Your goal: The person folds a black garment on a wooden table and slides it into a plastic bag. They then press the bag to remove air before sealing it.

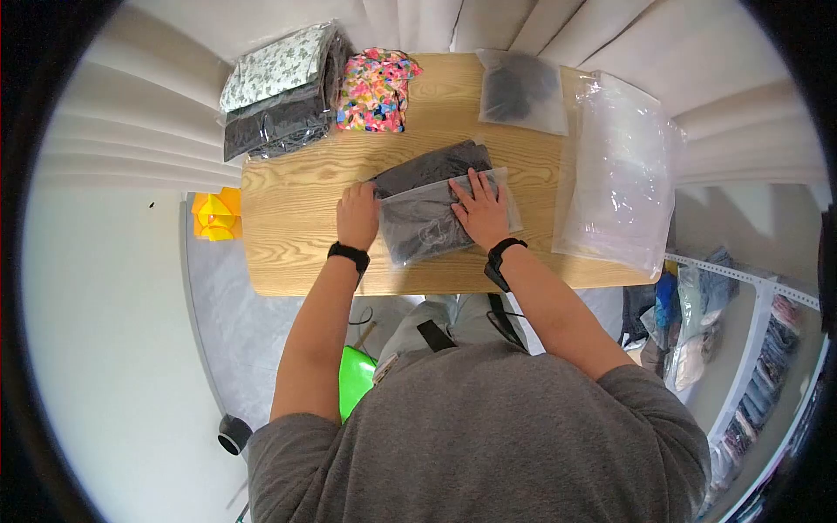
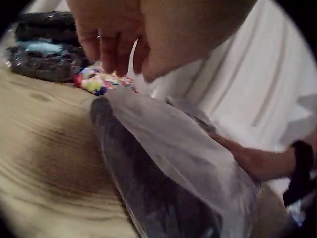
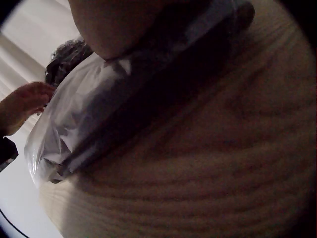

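A frosted plastic bag (image 1: 427, 235) lies slanted on the wooden table in front of me, with a folded dark garment (image 1: 432, 170) in it. The garment's darker far part shows beyond the bag's whitish layer. At the bag's left end my left hand (image 1: 357, 216) bends its fingers down and pinches the plastic edge; in the left wrist view its fingertips are right at the bag's corner. My right hand (image 1: 481, 212) rests on the bag's right part, fingers spread. The right wrist view shows the bag (image 3: 74, 119) bulging slightly, much of it in shadow.
Bagged clothes (image 1: 279, 91) are stacked at the far left, beside a colourful floral cloth (image 1: 377, 91). Another frosted bag (image 1: 523, 94) with dark contents lies at the back. A pile of clear plastic bags (image 1: 619, 174) covers the table's right end. Clothes shelves (image 1: 758, 349) stand lower right.
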